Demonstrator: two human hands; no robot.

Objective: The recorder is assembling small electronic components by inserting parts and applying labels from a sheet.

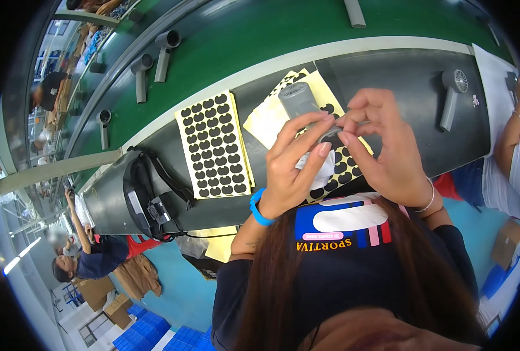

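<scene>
My left hand [295, 167] grips a grey hair dryer [302, 102] by its handle, with a white scrap of backing paper [321, 169] under the fingers. My right hand [383, 146] pinches at the dryer's body, fingertips pressed together on its side; what is between them is hidden. Below both hands lies a yellow sheet of black stickers [345, 167]. A fuller yellow sheet of black stickers [215, 146] lies to the left on the dark bench [388, 70].
Grey hair dryers [166, 50] stand along the green conveyor belt [260, 29]. Another dryer [452, 96] lies on the bench at right, near a co-worker's arm [514, 126]. A black device with cables [146, 202] sits at the bench's left end. Blue crates [154, 330] sit on the floor.
</scene>
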